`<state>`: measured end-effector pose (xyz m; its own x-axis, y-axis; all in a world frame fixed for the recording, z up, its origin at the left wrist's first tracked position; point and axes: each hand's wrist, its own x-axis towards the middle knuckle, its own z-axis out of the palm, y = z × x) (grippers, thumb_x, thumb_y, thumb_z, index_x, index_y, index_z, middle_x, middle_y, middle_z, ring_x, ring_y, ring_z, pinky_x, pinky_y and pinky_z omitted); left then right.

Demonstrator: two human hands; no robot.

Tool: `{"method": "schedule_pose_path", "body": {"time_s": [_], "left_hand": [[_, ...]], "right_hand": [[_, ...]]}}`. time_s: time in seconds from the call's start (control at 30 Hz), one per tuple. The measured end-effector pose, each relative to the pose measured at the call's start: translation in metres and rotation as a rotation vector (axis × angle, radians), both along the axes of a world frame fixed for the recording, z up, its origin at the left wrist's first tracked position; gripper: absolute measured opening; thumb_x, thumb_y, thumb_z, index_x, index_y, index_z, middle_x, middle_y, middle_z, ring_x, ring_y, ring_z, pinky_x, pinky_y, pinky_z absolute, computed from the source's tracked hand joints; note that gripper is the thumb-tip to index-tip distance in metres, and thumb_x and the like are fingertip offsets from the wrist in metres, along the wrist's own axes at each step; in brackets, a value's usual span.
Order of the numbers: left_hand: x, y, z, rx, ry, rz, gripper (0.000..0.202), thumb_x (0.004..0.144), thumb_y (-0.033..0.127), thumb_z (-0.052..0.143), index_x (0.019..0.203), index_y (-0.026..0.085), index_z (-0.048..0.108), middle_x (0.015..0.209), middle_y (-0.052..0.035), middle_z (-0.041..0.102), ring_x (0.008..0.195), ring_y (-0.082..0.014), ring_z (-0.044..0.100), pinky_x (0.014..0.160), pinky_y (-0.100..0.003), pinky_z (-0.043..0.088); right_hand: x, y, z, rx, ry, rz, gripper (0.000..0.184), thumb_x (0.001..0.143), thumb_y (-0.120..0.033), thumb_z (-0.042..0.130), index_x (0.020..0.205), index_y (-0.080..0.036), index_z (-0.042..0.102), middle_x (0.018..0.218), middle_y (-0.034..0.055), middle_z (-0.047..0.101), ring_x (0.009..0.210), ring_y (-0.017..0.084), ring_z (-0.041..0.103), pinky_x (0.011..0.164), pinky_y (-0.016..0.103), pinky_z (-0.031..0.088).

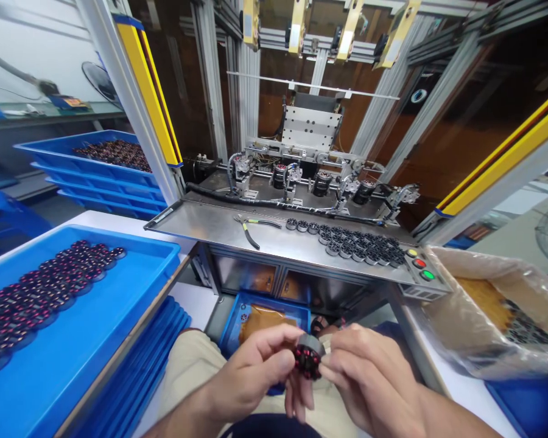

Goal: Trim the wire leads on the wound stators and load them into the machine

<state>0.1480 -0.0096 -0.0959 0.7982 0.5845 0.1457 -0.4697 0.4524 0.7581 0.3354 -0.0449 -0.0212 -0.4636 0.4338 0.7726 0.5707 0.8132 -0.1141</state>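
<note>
Above my lap, a small round motor stator (pixel 309 355) with a grey rim and dark red windings is held between both hands. My left hand (pixel 260 365) grips its left side with the thumb in front and fingers behind. At its right edge, my right hand (pixel 369 371) is closed in a pinch; its fingertips partly hide that edge, and I cannot make out whether they hold anything else small. To the left, a blue tray (pixel 132 292) carries rows of similar wound stators (pixel 50 286).
A metal bench (pixel 201 222) ahead holds yellow-handled pliers (pixel 251 228) and black ring parts (pixel 360 243). Behind it stands a machine fixture (pixel 322 182). Coloured buttons (pixel 420 264) sit at its right, beside a plastic-lined box (pixel 461 322). A blue bin (pixel 304 316) lies below; stacked blue trays (pixel 59 152) stand left.
</note>
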Motion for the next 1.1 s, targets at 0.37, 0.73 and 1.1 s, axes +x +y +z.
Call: {"method": "schedule_pose_path", "body": {"time_s": [0.37,0.73,1.1], "left_hand": [[-0.003,-0.01,0.021,0.207,0.012,0.493,0.03,0.075,0.018,0.082,0.098,0.027,0.064,0.11,-0.0021,0.063,0.085,-0.0113,0.065,0.075,-0.021,0.052],[0.001,-0.013,0.022,0.305,0.108,0.728,0.036,0.074,0.008,0.08,0.103,0.027,0.074,0.113,-0.0065,0.07,0.107,-0.0198,0.067,0.087,-0.023,0.056],[0.001,-0.014,0.016,-0.008,0.027,0.683,0.041,0.082,0.013,0.076,0.115,0.033,0.065,0.116,-0.0004,0.075,0.097,-0.0154,0.073,0.087,-0.025,0.059]], "right_hand": [[-0.004,0.002,-0.005,-0.106,0.098,-0.05,0.014,0.095,-0.009,0.051,0.088,-0.011,0.063,0.073,0.0075,0.065,0.068,0.015,0.062,0.056,0.023,0.05],[-0.017,-0.004,-0.017,0.079,0.112,-0.191,0.008,0.091,-0.008,0.06,0.096,-0.011,0.064,0.074,0.0075,0.069,0.065,0.016,0.068,0.057,0.026,0.058],[-0.05,-0.011,-0.038,-0.062,0.466,-0.251,0.02,0.078,0.001,0.065,0.092,-0.013,0.066,0.074,0.0049,0.066,0.064,0.014,0.062,0.059,0.027,0.056]]}}
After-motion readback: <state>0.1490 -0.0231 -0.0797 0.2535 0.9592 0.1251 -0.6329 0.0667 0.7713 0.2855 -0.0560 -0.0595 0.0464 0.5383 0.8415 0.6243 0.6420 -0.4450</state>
